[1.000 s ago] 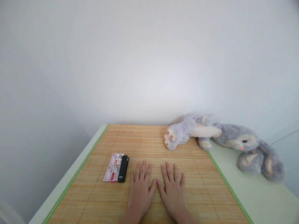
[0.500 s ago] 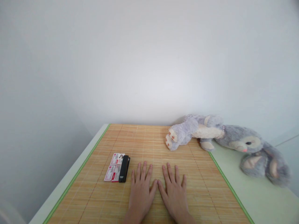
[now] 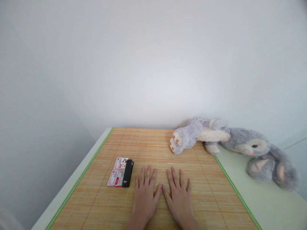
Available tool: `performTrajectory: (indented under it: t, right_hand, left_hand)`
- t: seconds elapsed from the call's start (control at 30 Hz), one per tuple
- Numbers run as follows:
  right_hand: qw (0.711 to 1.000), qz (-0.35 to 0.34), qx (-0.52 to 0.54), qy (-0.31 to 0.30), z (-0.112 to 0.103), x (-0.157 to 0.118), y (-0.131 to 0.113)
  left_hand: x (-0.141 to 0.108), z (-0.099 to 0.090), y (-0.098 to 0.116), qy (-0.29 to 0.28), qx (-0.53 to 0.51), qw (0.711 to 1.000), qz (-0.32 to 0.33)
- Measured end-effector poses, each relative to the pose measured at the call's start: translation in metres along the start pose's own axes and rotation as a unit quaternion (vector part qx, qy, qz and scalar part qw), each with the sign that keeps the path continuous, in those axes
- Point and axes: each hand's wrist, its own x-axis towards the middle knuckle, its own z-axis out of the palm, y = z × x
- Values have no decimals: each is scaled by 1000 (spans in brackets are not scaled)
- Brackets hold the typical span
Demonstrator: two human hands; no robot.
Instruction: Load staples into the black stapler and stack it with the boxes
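My left hand (image 3: 145, 198) lies flat, palm down, on the bamboo mat (image 3: 100, 210), its fingers apart. Beside it my right hand (image 3: 178, 198) rests the same way, and the two thumb tips meet or nearly meet. Neither hand holds anything. To the left of my left hand lies a black stapler (image 3: 127, 173), apart from the fingers. Directly left of the stapler are small white and red boxes (image 3: 116, 177) with printed labels, set close together; they look like staple boxes.
A grey plush rabbit (image 3: 211, 135) lies on its side at the back right, across the mat's green edge, its long ears on the pale tabletop (image 3: 259, 201). Behind the table rises a white wall (image 3: 153, 64).
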Motion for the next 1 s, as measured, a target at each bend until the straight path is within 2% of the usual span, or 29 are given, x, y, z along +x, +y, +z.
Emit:
performTrajectory:
  t: [1.0]
  right_hand:
    - [1000, -2, -1, 1, 0, -1, 0]
  left_hand:
    - [1, -1, 3, 9, -4, 1000, -6]
